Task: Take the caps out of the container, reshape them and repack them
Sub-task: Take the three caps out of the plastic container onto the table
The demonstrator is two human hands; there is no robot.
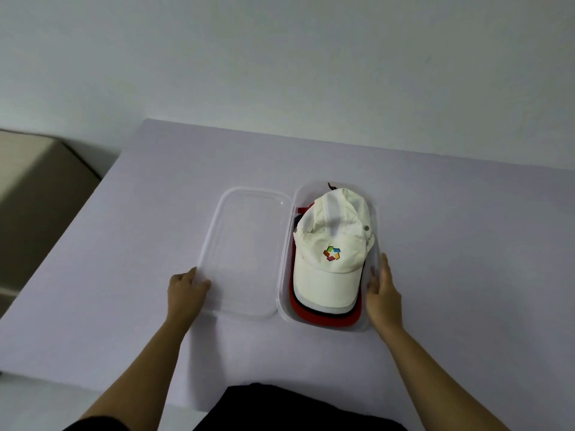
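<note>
A clear plastic container (284, 293) sits on the pale table, filled with stacked caps. On top lies a white cap (333, 247) with a multicoloured logo, its brim toward me. Under it show a dark brim and a red cap (326, 318). The clear lid (245, 253) lies flat to the left, touching the container. My left hand (186, 293) grips the lid's near left corner, thumb on its rim. My right hand (381, 293) rests flat against the container's right wall, fingers extended.
The pale lilac table (124, 275) runs to a white wall behind. A beige box or cabinet (37, 197) stands beyond the table's left edge. My dark clothing (280, 409) shows at the near edge.
</note>
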